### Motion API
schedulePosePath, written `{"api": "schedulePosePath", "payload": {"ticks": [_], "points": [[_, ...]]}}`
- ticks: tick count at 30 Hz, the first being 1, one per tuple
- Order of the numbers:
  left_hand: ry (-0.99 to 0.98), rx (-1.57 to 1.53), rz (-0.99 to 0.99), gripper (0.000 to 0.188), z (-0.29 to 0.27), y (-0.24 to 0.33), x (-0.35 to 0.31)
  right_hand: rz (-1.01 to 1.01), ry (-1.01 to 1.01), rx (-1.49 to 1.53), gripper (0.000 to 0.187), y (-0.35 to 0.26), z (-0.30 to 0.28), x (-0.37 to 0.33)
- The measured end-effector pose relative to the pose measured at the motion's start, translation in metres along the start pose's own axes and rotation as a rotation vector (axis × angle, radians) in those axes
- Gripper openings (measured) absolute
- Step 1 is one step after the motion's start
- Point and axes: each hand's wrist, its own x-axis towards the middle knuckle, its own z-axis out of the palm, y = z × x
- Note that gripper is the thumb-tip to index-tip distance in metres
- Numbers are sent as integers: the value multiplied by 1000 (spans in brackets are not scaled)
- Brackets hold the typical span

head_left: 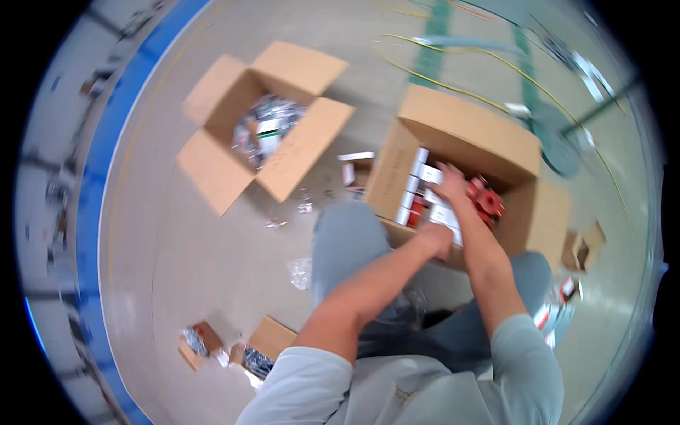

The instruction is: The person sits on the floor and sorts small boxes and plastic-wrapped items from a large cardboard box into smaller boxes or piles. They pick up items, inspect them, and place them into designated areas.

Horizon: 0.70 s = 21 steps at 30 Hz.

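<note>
Both hands reach into a large open cardboard carton [471,108] between my knees. My left hand [435,239] is low at the carton's near side, its fingers curled at a small white box [442,214]; blur and the hand itself hide part of the grip. Farther in, my right hand [451,185] lies over the white boxes with fingers stretched out, touching one white box [430,173]. A row of white boxes [409,184] stands along the carton's left wall. Red round parts [489,202] lie loose right of my right hand.
Left of me stands another open carton [306,149] holding clear plastic bags. Small opened boxes [269,338] lie near my left side, another small carton [584,246] to the right. Plastic scraps [300,273] litter the floor. A yellow cable [453,86] runs behind the large carton.
</note>
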Motion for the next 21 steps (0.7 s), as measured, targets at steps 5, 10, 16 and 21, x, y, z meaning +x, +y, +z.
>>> {"api": "schedulePosePath", "payload": {"ticks": [5, 10, 16, 21], "points": [[-96, 13, 19, 41, -7, 4, 8, 193, -133, 71, 72, -29, -26, -5], [-130, 54, 24, 45, -2, 2, 20, 233, -169, 77, 72, -34, -37, -6], [-149, 70, 21, 46, -16, 10, 13, 79, -46, 54, 59, 0, -22, -3], [-202, 82, 92, 68, -14, 4, 18, -133, 247, 95, 49, 24, -51, -7]]}}
